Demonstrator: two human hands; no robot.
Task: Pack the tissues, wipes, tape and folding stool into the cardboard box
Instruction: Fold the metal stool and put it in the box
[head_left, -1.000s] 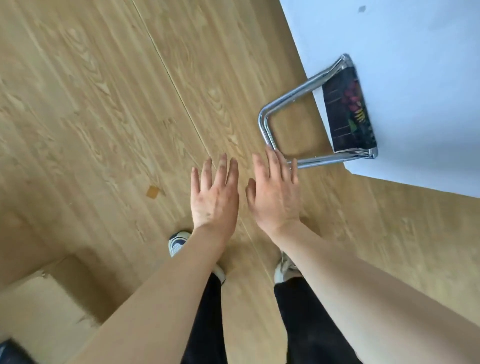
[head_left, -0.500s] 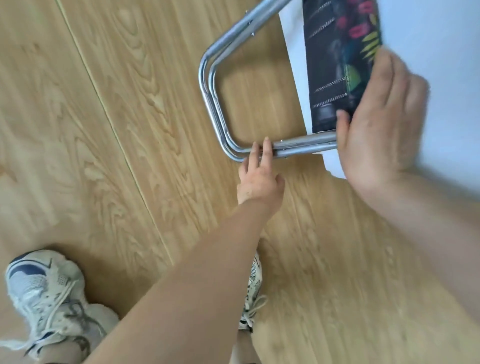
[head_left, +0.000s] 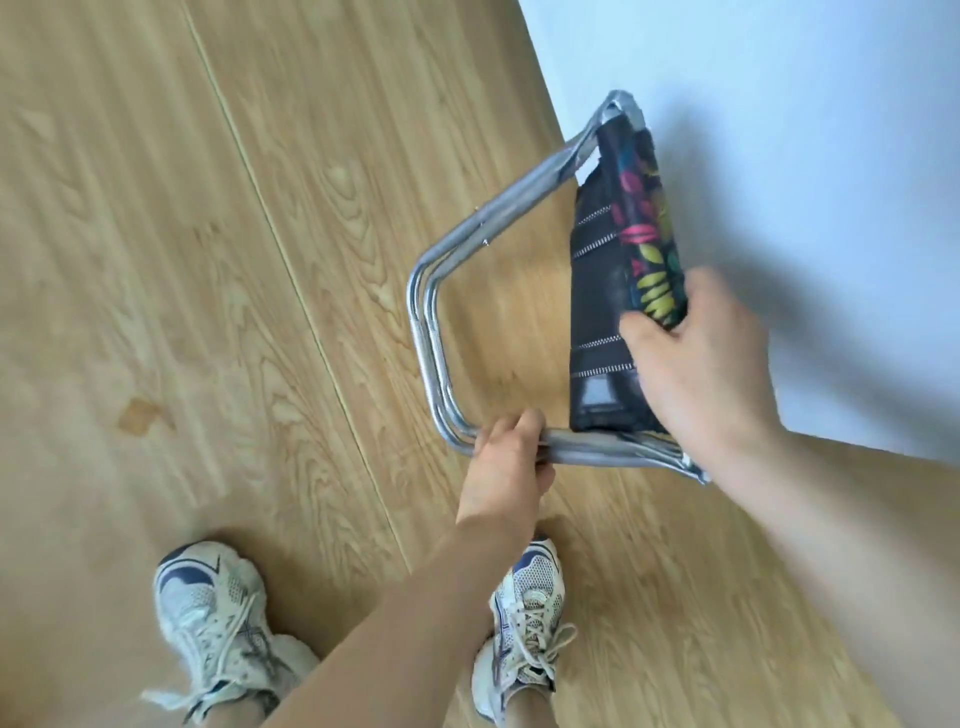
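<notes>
The folding stool (head_left: 597, 291) is folded flat, with a chrome tube frame and a dark fabric seat printed with coloured leaves. It stands against the white wall. My left hand (head_left: 506, 457) is closed around the lower chrome tube near its bend. My right hand (head_left: 696, 364) grips the lower end of the fabric seat, thumb across the dark side. The cardboard box, tissues, wipes and tape are out of view.
A white wall (head_left: 779, 130) fills the upper right. Wood-plank floor (head_left: 208, 260) covers the rest, with a small brown spot (head_left: 137, 415). My two white and blue sneakers (head_left: 218, 623) stand below the stool.
My left hand has gone from touching the chrome tube with its fingertips to closing around it. My right hand has settled lower on the seat fabric. The view has pulled back.
</notes>
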